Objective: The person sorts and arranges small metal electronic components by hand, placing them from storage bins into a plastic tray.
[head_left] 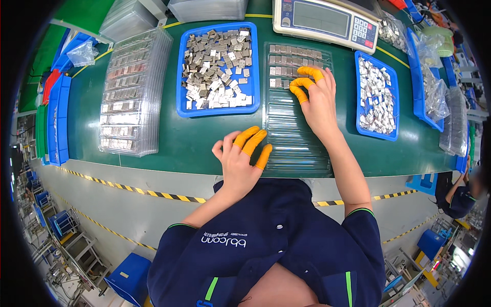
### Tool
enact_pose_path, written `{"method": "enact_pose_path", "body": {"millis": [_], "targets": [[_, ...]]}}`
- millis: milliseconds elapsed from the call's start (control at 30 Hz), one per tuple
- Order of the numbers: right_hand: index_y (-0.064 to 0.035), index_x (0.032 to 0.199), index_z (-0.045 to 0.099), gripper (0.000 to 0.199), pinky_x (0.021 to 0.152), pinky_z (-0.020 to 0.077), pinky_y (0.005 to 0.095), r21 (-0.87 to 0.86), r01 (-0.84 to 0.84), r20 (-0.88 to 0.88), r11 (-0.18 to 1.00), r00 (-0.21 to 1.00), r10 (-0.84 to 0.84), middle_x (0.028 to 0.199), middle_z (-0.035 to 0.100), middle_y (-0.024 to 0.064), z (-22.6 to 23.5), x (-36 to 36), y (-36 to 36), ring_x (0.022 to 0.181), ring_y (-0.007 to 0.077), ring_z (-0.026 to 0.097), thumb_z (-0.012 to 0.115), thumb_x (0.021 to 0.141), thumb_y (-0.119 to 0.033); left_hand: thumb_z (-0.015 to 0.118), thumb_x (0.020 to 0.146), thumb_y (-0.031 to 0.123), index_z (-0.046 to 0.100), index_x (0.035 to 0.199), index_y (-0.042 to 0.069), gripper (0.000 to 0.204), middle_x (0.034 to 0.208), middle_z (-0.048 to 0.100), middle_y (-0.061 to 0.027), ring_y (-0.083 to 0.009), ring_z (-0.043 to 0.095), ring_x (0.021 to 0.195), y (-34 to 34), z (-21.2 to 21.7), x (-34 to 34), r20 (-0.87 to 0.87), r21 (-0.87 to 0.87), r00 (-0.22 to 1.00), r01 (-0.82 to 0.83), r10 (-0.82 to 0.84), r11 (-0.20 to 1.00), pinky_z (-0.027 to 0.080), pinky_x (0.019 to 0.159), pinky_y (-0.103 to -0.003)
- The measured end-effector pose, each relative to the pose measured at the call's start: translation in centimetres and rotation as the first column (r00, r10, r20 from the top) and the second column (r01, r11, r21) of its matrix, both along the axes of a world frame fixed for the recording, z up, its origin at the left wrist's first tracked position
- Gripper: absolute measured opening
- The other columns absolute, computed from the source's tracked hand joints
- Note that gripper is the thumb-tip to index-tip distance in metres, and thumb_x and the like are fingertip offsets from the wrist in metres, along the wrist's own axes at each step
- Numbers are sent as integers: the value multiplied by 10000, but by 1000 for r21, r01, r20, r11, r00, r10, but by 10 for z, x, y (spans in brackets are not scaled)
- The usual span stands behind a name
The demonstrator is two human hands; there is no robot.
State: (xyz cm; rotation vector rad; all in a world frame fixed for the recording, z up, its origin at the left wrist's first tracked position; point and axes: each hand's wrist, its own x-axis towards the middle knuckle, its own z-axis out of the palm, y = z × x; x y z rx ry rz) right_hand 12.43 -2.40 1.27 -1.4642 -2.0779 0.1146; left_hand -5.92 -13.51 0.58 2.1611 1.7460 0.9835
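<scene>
notably, right hand (317,97) lay open, fingertips pressing small metal pieces (286,69) into clear slotted tray (296,138); left hand (240,158) open, steadying tray's near edge; blue bin of loose pieces (217,66) just beyond left hand.

One wide fisheye view looked almost straight down from the person's head, close above the dark blue uniform shirt (276,240) at the lower edge. It faced forward over the green work table (169,138), near enough to fill the middle of the picture. Straight edges curved toward the black round rim, where the grey factory floor (128,210) showed below the table's edge.
</scene>
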Motion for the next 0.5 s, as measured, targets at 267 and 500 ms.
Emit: {"method": "enact_pose_path", "body": {"millis": [267,500], "targets": [[-76,871,659,136,1046,223,454,8,-16,-9,1000,1000,16,1073,560,64,-2,5,3,1123,250,437,645,736,-88,707,708,177,604,1038,75,360,1050,600,-8,-198,487,1043,-1,0,2,-16,-70,997,80,-81,994,250,873,-398],[-90,931,656,180,962,335,414,50,196,-79,979,978,-191,1053,592,94,17,57,-1,1034,288,510,657,753,-116,713,693,157,639,950,166,268,934,622,52,-157,533,950,17,4,-8,-9,71,998,70,-70,995,252,878,-396]]}}
